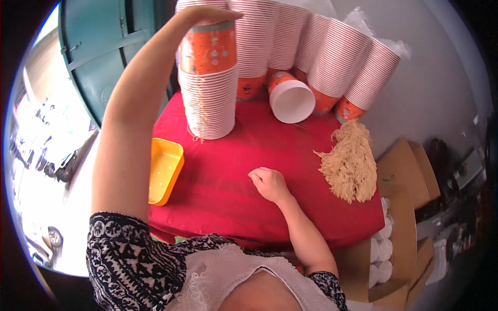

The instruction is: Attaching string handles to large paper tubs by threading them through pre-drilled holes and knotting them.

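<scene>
My left hand (212, 14) is raised to the tall stack of paper tubs at the front left, fingers stretched out flat across it near the top. The lower part of this stack (210, 98) shows white rims, with an orange printed tub (208, 49) above it. A tan string (199, 106) hangs down its front to the cloth. Low over the red tablecloth (228, 171), my right hand (267, 182) is closed in a fist. Its fingertips are tucked under, hiding anything inside. A single white-mouthed tub (292, 102) lies on its side beyond it.
Several tall stacks of tubs (340, 57), some topped with clear plastic, line the back. A bundle of tan strings (350, 163) lies at the right edge. A yellow tray (168, 171) sits at left. Cardboard boxes (402, 228) with white rolls stand beside the table.
</scene>
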